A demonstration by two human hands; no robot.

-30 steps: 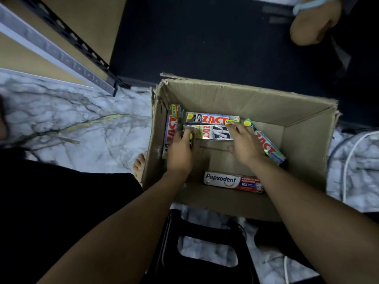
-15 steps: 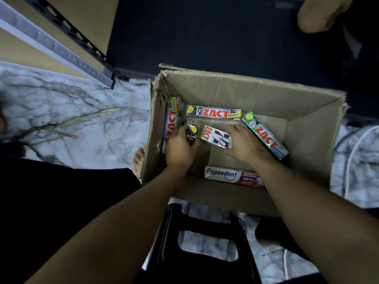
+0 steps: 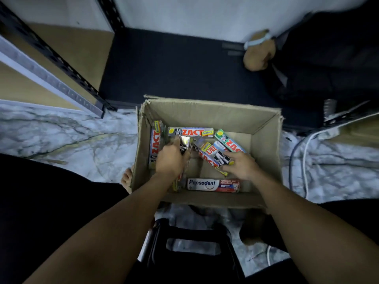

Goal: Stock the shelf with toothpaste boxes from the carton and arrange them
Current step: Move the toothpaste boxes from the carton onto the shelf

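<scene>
An open cardboard carton (image 3: 264, 152) stands on the marble floor below me, with several toothpaste boxes inside. My left hand (image 3: 171, 160) is closed around a silver Zact box (image 3: 184, 145) near the carton's left side. My right hand (image 3: 241, 166) grips two tilted Zact boxes (image 3: 213, 153) in the middle. A Zact Smokers box (image 3: 190, 132) lies along the far wall, another Zact box (image 3: 154, 144) stands against the left wall, a green-ended Zact box (image 3: 228, 141) lies at the right, and a Pepsodent box (image 3: 213, 185) lies along the near wall.
The black metal shelf frame (image 3: 59, 64) with tan boards rises at the upper left. A black stool (image 3: 190, 251) sits under me. Cables (image 3: 303, 160) trail on the floor to the right. Another person's hand (image 3: 259, 56) is at the upper right, over a dark mat (image 3: 174, 66).
My right hand has gathered a second Zact box and lifted both at a slant. My left hand has taken hold of a silver box. The camera has tilted up, showing more of the shelf.
</scene>
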